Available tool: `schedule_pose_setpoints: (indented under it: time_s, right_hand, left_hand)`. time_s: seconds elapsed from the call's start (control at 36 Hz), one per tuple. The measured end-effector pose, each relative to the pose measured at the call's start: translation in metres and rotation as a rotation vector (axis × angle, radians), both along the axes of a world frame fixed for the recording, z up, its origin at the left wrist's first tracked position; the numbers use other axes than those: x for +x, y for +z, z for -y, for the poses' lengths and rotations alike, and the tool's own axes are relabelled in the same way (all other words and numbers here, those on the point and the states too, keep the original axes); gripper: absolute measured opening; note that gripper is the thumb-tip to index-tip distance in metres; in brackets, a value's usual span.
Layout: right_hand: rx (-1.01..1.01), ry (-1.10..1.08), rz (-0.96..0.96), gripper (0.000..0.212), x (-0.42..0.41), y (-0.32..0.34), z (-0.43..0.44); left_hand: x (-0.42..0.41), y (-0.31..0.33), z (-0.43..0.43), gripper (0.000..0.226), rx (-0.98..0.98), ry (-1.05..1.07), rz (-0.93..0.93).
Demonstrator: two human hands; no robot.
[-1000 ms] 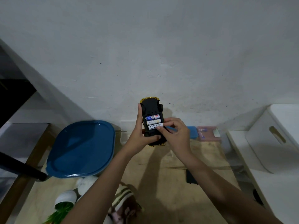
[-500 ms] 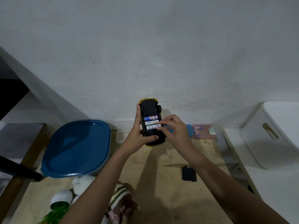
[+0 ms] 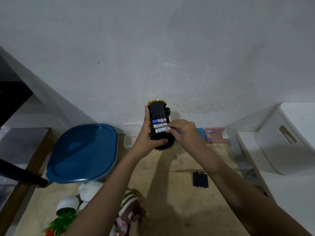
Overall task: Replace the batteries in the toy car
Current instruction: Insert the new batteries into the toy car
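Note:
My left hand (image 3: 148, 140) holds a yellow toy car (image 3: 158, 111) upside down above the table, its black underside facing me. The battery bay is uncovered and three batteries (image 3: 159, 125) lie in it side by side. My right hand (image 3: 185, 133) has its fingertips on the right end of the nearest battery (image 3: 161, 129). The black battery cover (image 3: 200, 179) lies flat on the wooden table (image 3: 170, 210), below my right forearm.
A blue lidded tub (image 3: 81, 154) stands at the left. A white box (image 3: 289, 138) sits at the right. A blue and pink case (image 3: 213, 134) rests against the wall behind my right hand. A tipped white pot with green plant (image 3: 65, 208) and a plush toy (image 3: 129, 212) lie near me.
The view has tilted and shifted slightly, so the black cover is now fully in sight. Both hands stay on the car; my right fingers still press on the nearest battery.

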State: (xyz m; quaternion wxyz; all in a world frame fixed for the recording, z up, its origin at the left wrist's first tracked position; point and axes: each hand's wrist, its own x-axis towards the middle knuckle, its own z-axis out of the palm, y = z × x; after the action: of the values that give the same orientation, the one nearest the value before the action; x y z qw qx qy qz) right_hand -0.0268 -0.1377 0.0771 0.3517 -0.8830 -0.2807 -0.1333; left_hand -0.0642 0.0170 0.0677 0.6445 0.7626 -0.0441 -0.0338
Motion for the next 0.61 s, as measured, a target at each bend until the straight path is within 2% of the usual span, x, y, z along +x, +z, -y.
schedule_pose_setpoints:
  time_s: [0.14, 0.28, 0.36, 0.5, 0.61]
  right_hand:
    - [0.173, -0.050, -0.054, 0.014, -0.004, -0.007, 0.000]
    - [0.264, -0.059, -0.118, 0.017, -0.001, -0.008, 0.002]
    - [0.342, -0.096, -0.249, 0.021, 0.000, -0.002, 0.002]
    - [0.630, -0.061, -0.641, 0.055, -0.003, 0.009, 0.002]
    - [0.582, 0.013, -0.750, 0.059, -0.003, 0.009, 0.005]
  left_hand:
    - [0.002, 0.002, 0.001, 0.117, 0.001, -0.020, 0.018]
    - [0.003, 0.001, -0.003, 0.117, -0.016, -0.023, 0.044]
    - [0.002, 0.003, -0.009, 0.117, -0.041, -0.008, 0.044]
    - [0.001, 0.005, -0.012, 0.114, -0.049, -0.008, 0.051]
    - [0.000, 0.008, -0.007, 0.096, -0.111, 0.006, 0.023]
